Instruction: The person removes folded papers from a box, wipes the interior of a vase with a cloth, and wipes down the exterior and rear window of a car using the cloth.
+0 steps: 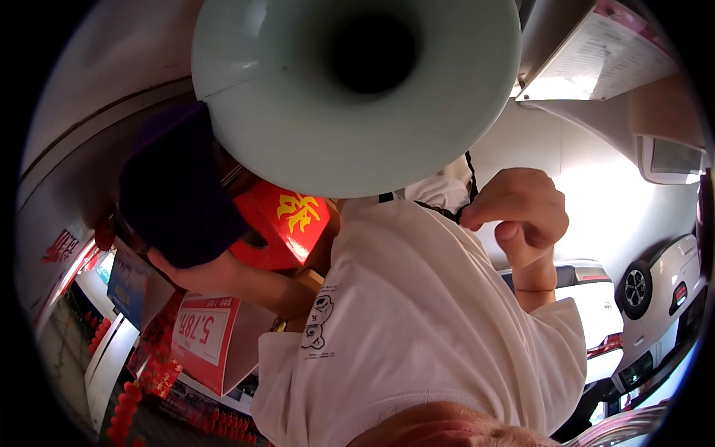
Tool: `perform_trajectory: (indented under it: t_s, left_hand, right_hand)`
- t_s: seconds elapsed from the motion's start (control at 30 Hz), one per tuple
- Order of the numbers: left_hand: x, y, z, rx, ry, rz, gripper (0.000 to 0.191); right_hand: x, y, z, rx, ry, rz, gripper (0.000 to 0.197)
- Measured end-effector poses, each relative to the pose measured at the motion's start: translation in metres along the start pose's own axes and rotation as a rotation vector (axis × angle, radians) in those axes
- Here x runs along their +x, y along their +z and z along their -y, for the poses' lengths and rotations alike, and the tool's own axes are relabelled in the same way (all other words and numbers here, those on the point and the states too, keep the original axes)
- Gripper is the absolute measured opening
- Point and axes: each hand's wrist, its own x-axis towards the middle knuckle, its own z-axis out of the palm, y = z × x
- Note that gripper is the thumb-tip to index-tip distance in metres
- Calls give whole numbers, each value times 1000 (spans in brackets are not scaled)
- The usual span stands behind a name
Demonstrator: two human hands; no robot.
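Note:
My left hand point(195, 272) is around the lower edge of a dark purple cloth item point(176, 187), perhaps a cap; some fingers are hidden. A watch or bracelet point(277, 324) is on that wrist. My right hand point(522, 209) has curled fingers, one fingertip at a black cord or trim point(438, 210) beside whitish fabric point(447, 187). Whether it grips the cord is unclear. A large, glossy pale-green flared vessel point(346, 145) with a dark round opening fills the upper middle, partly covering a red box point(304, 223) with a yellow character. My white T-shirt point(408, 313) spans the middle.
Red-and-white sign boards point(204, 335) with writing and a blue board point(127, 288) stand at the left, near red hanging decorations point(125, 410). White cars point(592, 313) appear upside down at the right. A printed panel point(606, 56) is at upper right.

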Motion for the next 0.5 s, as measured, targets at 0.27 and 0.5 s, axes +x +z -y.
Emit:
perform_trajectory:
  t_s: [0.27,0.5]
  left_hand:
    - [69,-53,20,-1080,-610,455,44]
    - [85,-41,-6,-1065,-640,642,50]
  right_hand:
    - [3,-8,-20,-102,-18,-155,12]
    - [9,-13,-14,-168,-49,-193,11]
